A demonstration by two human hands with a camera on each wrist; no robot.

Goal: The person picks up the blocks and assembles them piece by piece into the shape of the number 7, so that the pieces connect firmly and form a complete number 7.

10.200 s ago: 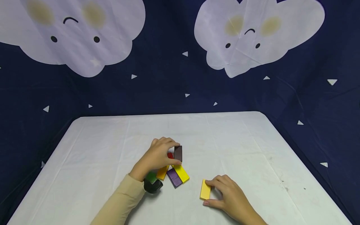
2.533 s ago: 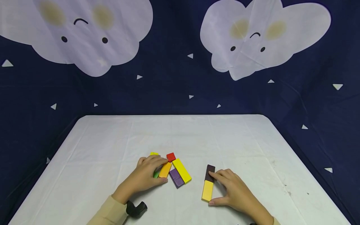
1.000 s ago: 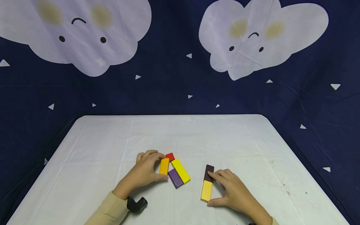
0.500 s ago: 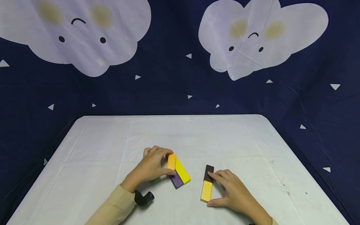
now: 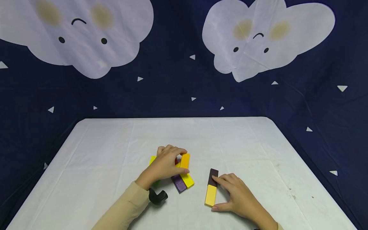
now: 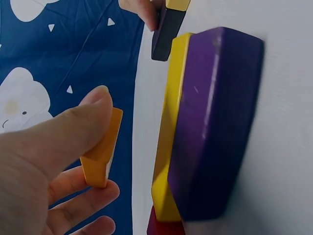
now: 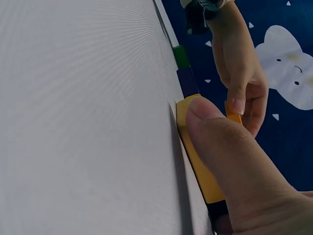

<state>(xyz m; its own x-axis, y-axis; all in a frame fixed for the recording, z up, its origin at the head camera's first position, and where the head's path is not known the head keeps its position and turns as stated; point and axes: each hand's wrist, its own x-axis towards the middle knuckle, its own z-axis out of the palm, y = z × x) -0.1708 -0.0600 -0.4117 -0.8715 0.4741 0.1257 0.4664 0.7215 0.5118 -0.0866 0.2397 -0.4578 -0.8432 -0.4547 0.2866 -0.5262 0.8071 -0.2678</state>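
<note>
My left hand [image 5: 165, 164] pinches an orange block [image 5: 185, 161] between thumb and fingers. In the left wrist view the block is raised off the table, apart from a purple block [image 6: 220, 122] and a bright yellow block [image 6: 171, 132], which lie side by side. My right hand [image 5: 237, 198] holds a pale yellow block [image 5: 210, 195] and a dark brown block [image 5: 213, 177] end to end on the table. Its thumb presses the pale yellow block's near end, and a finger touches the brown block's side. My left hand partly hides a red block [image 6: 164, 226].
A green block [image 7: 181, 57] and another yellow block [image 5: 152, 158] lie left of the purple one, partly behind my left hand and wrist. White cloth [image 5: 258, 147] covers the table; a dark blue cloud-print curtain [image 5: 172, 95] hangs behind. A black band piece [image 5: 158, 197] sits on my left wrist.
Earlier, the brown block moved from my left hand to the pale yellow block's far end. My left hand has since lifted the orange block rightward over the bright yellow one. My right hand stays nearly still.
</note>
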